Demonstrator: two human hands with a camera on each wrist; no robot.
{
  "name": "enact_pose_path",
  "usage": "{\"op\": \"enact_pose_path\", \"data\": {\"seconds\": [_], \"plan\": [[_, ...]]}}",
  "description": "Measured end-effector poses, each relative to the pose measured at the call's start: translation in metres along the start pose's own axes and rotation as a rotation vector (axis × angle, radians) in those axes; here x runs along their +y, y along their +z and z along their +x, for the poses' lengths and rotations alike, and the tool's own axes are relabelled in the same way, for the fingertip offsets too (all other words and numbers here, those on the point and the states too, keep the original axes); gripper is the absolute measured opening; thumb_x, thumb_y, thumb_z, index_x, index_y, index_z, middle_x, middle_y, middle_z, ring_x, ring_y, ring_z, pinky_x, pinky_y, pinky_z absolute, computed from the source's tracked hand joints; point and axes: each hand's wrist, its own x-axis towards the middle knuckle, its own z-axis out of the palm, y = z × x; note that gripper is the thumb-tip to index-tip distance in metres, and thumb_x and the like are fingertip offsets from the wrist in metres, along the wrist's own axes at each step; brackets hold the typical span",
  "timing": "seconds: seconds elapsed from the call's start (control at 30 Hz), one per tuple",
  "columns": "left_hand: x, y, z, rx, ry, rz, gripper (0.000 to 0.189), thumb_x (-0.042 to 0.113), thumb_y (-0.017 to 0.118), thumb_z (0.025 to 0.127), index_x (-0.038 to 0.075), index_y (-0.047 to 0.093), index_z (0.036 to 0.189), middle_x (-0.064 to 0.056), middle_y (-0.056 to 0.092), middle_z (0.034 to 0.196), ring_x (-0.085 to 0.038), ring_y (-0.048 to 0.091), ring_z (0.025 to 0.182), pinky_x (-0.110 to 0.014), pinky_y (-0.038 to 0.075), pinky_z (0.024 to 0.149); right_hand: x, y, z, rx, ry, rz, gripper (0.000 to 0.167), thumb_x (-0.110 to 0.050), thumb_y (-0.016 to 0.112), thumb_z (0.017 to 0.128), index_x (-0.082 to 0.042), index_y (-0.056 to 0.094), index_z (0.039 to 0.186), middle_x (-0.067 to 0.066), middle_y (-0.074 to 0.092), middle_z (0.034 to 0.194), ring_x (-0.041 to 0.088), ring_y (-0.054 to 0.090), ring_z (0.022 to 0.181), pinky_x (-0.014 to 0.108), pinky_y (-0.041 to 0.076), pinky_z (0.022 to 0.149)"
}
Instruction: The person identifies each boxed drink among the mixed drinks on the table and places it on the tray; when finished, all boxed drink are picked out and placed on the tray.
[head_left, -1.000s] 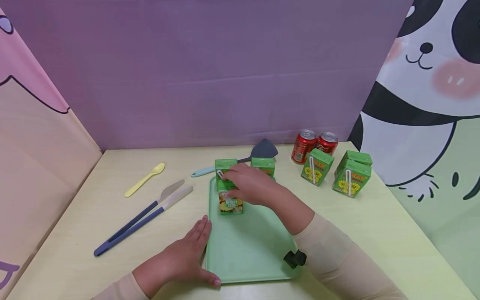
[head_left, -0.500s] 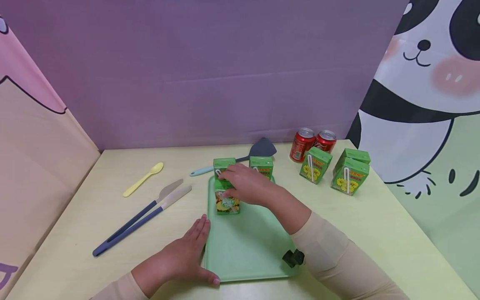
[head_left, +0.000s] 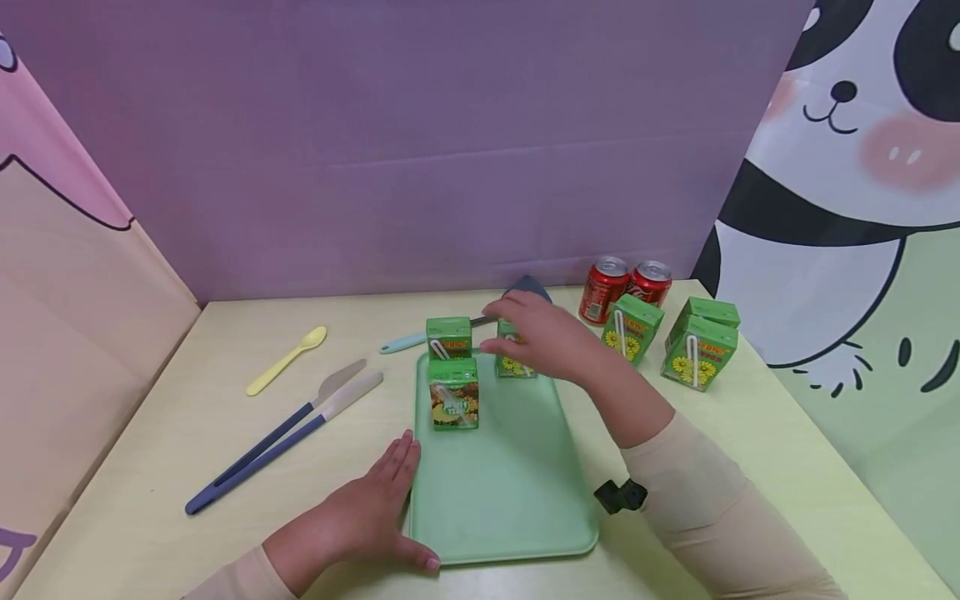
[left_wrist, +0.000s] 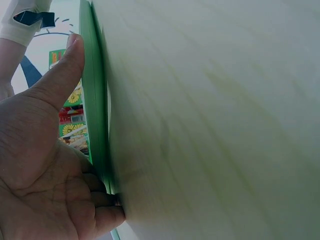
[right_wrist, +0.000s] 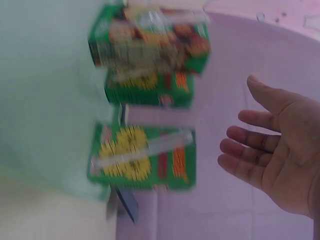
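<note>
The pale green tray (head_left: 510,492) bears three green juice boxes at its far end. One juice box (head_left: 454,400) with a food picture stands at the left, in front of another juice box (head_left: 450,329). The third juice box (head_left: 516,367), with yellow flowers and a straw, stands to their right. My right hand (head_left: 547,337) hovers over that third box, partly hiding it; in the right wrist view its fingers are loosely bent and hold nothing. My left hand (head_left: 367,517) rests against the tray's left edge, fingers extended and thumb at the front corner.
Left of the tray lie a yellow spoon (head_left: 287,360) and blue-handled tongs (head_left: 281,446). A spatula (head_left: 405,342) lies behind it, half hidden. At the back right stand red cans (head_left: 604,292) and more juice boxes (head_left: 700,354). A purple backdrop (head_left: 450,150) rises behind the table.
My right hand has let go of the front left juice box, which now stands free on the tray, and has moved right and slightly up. My left hand stays in place.
</note>
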Motion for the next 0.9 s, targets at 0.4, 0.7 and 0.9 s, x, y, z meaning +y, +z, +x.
{"op": "enact_pose_path", "data": {"seconds": [0.4,0.7,0.9], "plan": [[0.0,0.002,0.0,0.011,0.006,0.007,0.141,0.083,0.07,0.058,0.006,0.007,0.158,-0.011,-0.001,0.166,-0.032,0.004,0.153,-0.056,0.034,0.112,0.074,-0.035,-0.025,0.141,0.271,0.015,0.056,-0.048,0.063,0.093,-0.008,0.054,0.131,0.014,0.06,0.114,0.03,0.055,0.104,0.049,0.049,0.086],[-0.001,0.002,0.001,0.007,-0.001,0.003,0.142,0.083,0.07,0.057,0.007,0.006,0.158,-0.011,-0.002,0.166,-0.032,0.004,0.153,-0.056,0.034,0.111,0.127,-0.038,-0.045,0.132,0.462,0.065,0.075,-0.05,0.062,0.093,-0.002,0.039,0.146,0.025,0.044,0.142,0.044,0.039,0.13,0.065,0.039,0.101],[-0.001,0.002,0.001,0.002,-0.002,0.009,0.141,0.083,0.069,0.057,0.007,0.006,0.158,-0.011,-0.003,0.166,-0.031,0.003,0.153,-0.056,0.034,0.111,0.151,-0.028,-0.051,0.08,0.544,0.103,0.088,-0.055,0.062,0.091,0.003,0.029,0.149,0.03,0.037,0.147,0.05,0.035,0.133,0.068,0.034,0.104]]}}
